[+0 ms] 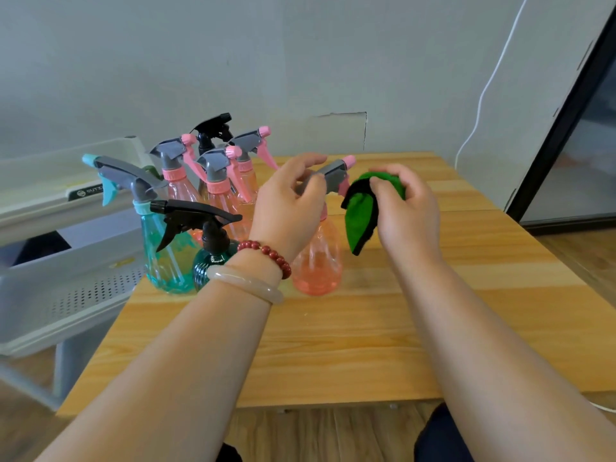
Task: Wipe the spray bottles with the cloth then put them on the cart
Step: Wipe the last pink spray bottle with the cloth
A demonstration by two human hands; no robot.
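Holding pink bottle (316, 261), cloth (361, 211) (green) alongside

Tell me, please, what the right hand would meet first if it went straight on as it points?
Most likely the spray head of the pink spray bottle that the left hand holds; the green cloth in the right hand is close, though depth is unclear.
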